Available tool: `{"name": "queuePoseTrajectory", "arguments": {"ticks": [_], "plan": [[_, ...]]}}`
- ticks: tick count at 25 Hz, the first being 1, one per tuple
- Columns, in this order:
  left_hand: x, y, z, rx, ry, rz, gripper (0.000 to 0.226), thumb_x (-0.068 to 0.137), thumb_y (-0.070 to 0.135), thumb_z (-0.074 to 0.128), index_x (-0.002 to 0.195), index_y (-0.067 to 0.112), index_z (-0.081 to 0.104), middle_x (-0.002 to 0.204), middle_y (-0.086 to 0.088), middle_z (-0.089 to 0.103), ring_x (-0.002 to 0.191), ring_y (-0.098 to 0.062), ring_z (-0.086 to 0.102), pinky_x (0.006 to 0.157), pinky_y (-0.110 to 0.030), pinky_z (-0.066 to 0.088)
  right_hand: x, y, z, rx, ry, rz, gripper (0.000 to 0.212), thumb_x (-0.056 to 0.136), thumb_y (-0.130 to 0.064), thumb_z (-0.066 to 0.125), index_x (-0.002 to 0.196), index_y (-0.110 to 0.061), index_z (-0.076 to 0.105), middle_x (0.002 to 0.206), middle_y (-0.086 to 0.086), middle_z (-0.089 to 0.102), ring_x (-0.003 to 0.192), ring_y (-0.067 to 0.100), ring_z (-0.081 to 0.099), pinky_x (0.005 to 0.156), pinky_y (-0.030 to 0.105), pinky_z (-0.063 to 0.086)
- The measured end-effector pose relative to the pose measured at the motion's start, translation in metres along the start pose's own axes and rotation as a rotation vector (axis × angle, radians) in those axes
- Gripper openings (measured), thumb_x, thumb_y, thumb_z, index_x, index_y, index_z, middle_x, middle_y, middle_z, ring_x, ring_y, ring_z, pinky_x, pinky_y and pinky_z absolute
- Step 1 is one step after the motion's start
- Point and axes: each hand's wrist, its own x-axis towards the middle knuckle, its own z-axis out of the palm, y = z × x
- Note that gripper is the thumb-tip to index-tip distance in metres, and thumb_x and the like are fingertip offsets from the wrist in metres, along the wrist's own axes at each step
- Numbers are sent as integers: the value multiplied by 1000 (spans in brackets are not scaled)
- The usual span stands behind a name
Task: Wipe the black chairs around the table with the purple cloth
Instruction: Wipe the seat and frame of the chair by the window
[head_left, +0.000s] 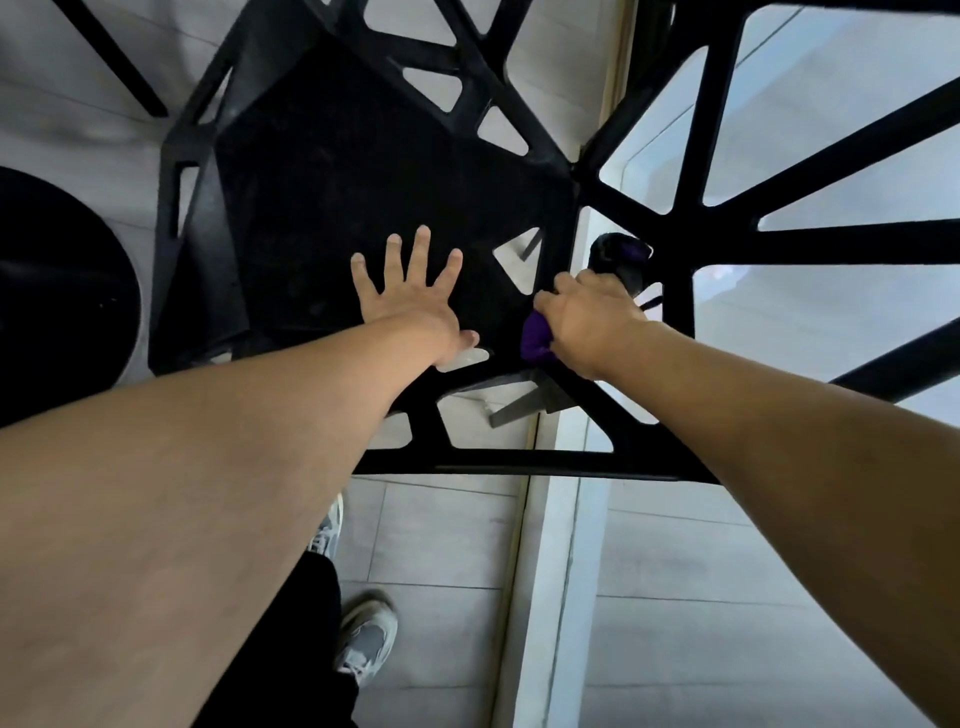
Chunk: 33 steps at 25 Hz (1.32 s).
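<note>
Left hand (410, 301) lies flat, fingers spread, on the black chair (337, 171) seat while the right hand (592, 322) clamps the bunched purple cloth (537, 340) at the seat's right edge, so (my guess) a hard swipe could snag it in the triangular cutout (519, 257) there.

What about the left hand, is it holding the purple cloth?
No, the left hand lies flat with fingers spread on the black chair seat, while the right hand grips the purple cloth.

Head view, steeply down, close over chair (363, 171)
</note>
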Motion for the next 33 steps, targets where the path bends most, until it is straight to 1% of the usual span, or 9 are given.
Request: {"name": "queuePoseTrajectory", "arguments": {"ticks": [4, 9, 13, 17, 19, 21, 24, 30, 33], "plan": [[1, 1, 2, 3, 0, -14, 102, 92, 74, 46, 154, 39, -27, 158, -1, -44, 150, -33, -31, 120, -65, -9, -17, -14, -8, 32, -37, -16, 45, 94, -28, 59, 138, -21, 49, 129, 6, 48, 125, 31, 44, 105, 43, 34], [-2, 1, 1, 0, 3, -6, 100, 92, 76, 42, 153, 40, -28, 158, -1, -44, 150, -33, -31, 120, -65, -8, -86, -27, -24, 285, -66, 23, 43, 96, -34, 58, 136, -22, 50, 130, 7, 50, 125, 32, 45, 105, 46, 36], [-5, 1, -2, 0, -11, -7, 99, 93, 77, 39, 153, 39, -29, 157, -1, -46, 150, -33, -31, 121, -65, -7, -127, -29, -44, 292, -65, 38, 41, 95, -31, 58, 135, -21, 52, 131, 7, 51, 121, 31, 48, 101, 41, 37], [-3, 1, -3, 2, -10, 5, 99, 93, 76, 40, 153, 38, -29, 157, -2, -46, 150, -34, -31, 121, -65, -7, -167, -19, -61, 214, 137, 129, 31, 89, -26, 65, 119, -18, 57, 111, 7, 56, 102, 31, 53, 89, 42, 40], [-3, 1, -2, 2, -13, 0, 99, 93, 76, 40, 153, 38, -29, 157, -2, -45, 150, -34, -31, 120, -65, -7, -183, -11, -56, 231, 264, 246, 41, 77, -22, 77, 114, -18, 61, 100, 9, 58, 90, 33, 56, 82, 46, 45], [-3, 3, -1, 7, -18, -1, 99, 93, 76, 40, 153, 38, -29, 157, -2, -46, 150, -34, -31, 120, -65, -7, -180, -7, -55, 192, 121, 292, 51, 77, -21, 76, 122, -21, 52, 109, 13, 53, 95, 33, 53, 87, 45, 46], [-4, 1, 0, -1, -12, 8, 99, 93, 76, 39, 154, 38, -29, 157, -3, -46, 150, -34, -31, 121, -65, -7, -145, -11, -46, 159, -12, 364, 47, 88, -15, 57, 130, -17, 36, 129, 19, 33, 110, 34, 42, 96, 39, 38], [-2, -2, 2, 14, 14, 24, 97, 94, 77, 35, 152, 37, -32, 156, -3, -47, 150, -35, -31, 120, -65, -8, -80, 26, -55, 62, 87, 377, 49, 86, -13, 61, 131, -15, 42, 130, 15, 35, 115, 32, 41, 99, 37, 36], [-1, -1, 1, 7, 13, 27, 97, 94, 76, 35, 152, 36, -32, 156, -4, -47, 150, -35, -31, 120, -66, -8, -88, 52, -67, 60, 247, 380, 57, 84, -13, 67, 135, -17, 41, 128, 17, 39, 114, 34, 43, 99, 40, 38]]}}
